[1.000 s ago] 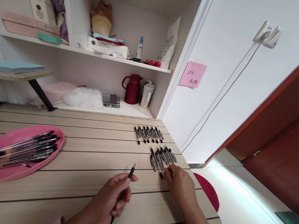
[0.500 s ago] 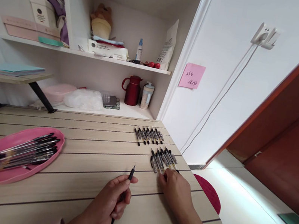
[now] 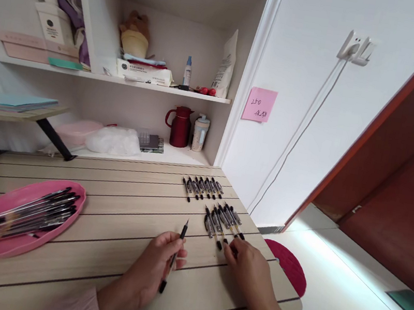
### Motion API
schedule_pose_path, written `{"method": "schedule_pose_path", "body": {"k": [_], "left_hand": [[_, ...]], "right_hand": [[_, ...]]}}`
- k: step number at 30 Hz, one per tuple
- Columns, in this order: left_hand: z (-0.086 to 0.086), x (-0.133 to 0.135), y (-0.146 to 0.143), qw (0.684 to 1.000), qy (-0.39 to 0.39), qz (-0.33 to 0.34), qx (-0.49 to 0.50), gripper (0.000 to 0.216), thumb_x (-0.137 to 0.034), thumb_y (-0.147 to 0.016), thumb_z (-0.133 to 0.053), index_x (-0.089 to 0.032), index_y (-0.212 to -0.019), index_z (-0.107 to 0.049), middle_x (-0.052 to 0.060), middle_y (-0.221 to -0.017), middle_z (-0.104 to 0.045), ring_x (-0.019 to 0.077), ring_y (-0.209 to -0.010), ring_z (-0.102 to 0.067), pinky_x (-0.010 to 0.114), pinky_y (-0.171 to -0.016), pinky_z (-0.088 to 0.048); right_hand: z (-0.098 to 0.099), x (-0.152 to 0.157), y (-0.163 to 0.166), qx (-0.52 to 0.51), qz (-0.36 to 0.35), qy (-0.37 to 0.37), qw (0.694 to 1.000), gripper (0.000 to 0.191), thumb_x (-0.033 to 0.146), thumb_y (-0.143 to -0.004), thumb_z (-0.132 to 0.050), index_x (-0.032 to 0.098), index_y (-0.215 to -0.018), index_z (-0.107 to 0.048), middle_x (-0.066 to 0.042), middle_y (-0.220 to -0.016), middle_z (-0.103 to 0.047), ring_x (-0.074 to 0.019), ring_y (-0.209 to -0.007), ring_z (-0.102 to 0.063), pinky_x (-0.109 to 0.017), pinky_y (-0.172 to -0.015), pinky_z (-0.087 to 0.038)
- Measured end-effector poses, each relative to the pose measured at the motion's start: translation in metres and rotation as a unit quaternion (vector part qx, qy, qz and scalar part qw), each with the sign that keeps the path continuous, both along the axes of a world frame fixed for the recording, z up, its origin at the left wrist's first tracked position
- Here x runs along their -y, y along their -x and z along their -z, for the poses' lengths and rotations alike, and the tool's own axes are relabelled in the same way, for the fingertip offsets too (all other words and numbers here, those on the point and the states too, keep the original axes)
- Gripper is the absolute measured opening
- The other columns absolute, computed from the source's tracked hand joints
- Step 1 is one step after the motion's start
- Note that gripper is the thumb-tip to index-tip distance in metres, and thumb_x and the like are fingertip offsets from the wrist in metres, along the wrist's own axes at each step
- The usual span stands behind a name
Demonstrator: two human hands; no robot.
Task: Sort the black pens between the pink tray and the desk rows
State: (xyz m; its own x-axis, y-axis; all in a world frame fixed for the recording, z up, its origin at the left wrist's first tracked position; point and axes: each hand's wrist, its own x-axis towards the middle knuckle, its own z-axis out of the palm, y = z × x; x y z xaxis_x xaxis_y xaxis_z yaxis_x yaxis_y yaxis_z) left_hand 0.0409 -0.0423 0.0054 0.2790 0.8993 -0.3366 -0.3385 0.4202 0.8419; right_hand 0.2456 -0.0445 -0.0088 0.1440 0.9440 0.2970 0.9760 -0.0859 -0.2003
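My left hand [image 3: 156, 262] is closed around a black pen [image 3: 174, 254]. The pen is uncapped and stands at a slant, its bare point up and its dark end down. To the right, my right hand [image 3: 248, 266] rests low over the table with fingers curled at the near ends of a row of capped pens [image 3: 216, 222]. What lies between those fingertips is hidden. Behind that row, a second row of pens [image 3: 201, 188] lies side by side. A pink oval dish [image 3: 78, 208] on the left holds a pile of more pens [image 3: 32, 214].
White shelves [image 3: 124, 79] rise behind the table [image 3: 124, 205], with a red thermos jug [image 3: 180, 127], a pale cup [image 3: 200, 133] and a plastic bag [image 3: 115, 140] at the bottom. A raised stand [image 3: 36, 115] is at left. Beyond the right edge sits a red round seat [image 3: 287, 267].
My right hand has drawn back a little, so more of the pens' near ends show. The pen in my left hand now shows its lower end, and those fingers have loosened slightly. The view has shifted.
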Motion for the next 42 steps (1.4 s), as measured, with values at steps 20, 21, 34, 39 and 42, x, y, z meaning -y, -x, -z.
{"method": "schedule_pose_path", "body": {"k": [20, 21, 34, 39, 42], "left_hand": [[0.018, -0.104, -0.067, 0.887, -0.125, 0.045, -0.443, 0.013, -0.027, -0.069, -0.056, -0.015, -0.066, -0.056, -0.003, -0.038, -0.052, 0.0105, -0.035, -0.051, 0.018, -0.037, -0.034], [0.019, -0.107, -0.068, 0.879, -0.132, 0.050, -0.455, 0.014, -0.028, -0.069, -0.056, -0.015, -0.065, -0.056, -0.002, -0.038, -0.052, 0.0105, -0.035, -0.052, 0.018, -0.037, -0.033], [0.021, -0.112, -0.073, 0.854, -0.142, 0.089, -0.493, 0.027, -0.033, -0.077, -0.047, -0.013, -0.093, -0.056, 0.004, -0.054, -0.065, 0.0136, -0.040, -0.059, 0.018, -0.036, -0.039], [0.018, -0.111, -0.077, 0.865, -0.125, 0.090, -0.477, 0.025, -0.028, -0.076, -0.049, -0.012, -0.095, -0.054, 0.004, -0.053, -0.065, 0.0136, -0.041, -0.060, 0.018, -0.037, -0.041], [0.017, -0.110, -0.079, 0.871, -0.119, 0.087, -0.469, 0.024, -0.024, -0.075, -0.050, -0.011, -0.094, -0.054, 0.004, -0.053, -0.064, 0.0141, -0.042, -0.060, 0.018, -0.037, -0.042]], "right_hand": [[0.021, 0.022, 0.002, -0.101, -0.050, -0.014, 0.993, 0.026, 0.029, -0.084, -0.042, 0.020, -0.062, -0.054, -0.001, -0.064, -0.059, -0.0132, -0.060, -0.054, -0.025, -0.051, -0.023], [0.021, 0.022, 0.002, -0.102, -0.049, -0.014, 0.993, 0.026, 0.029, -0.084, -0.042, 0.019, -0.062, -0.054, -0.001, -0.063, -0.060, -0.0131, -0.060, -0.054, -0.025, -0.051, -0.023], [0.020, 0.023, 0.001, -0.094, -0.048, 0.000, 0.994, 0.027, 0.030, -0.084, -0.041, 0.020, -0.063, -0.053, 0.000, -0.063, -0.059, -0.0125, -0.059, -0.053, -0.024, -0.050, -0.023], [0.021, 0.023, 0.002, -0.086, -0.049, -0.007, 0.995, 0.029, 0.032, -0.085, -0.040, 0.020, -0.063, -0.054, -0.001, -0.063, -0.058, -0.0123, -0.058, -0.053, -0.024, -0.050, -0.023], [0.022, 0.023, 0.001, -0.082, -0.049, -0.006, 0.995, 0.029, 0.032, -0.085, -0.040, 0.019, -0.063, -0.054, -0.001, -0.063, -0.058, -0.0126, -0.058, -0.053, -0.024, -0.050, -0.023]]}}
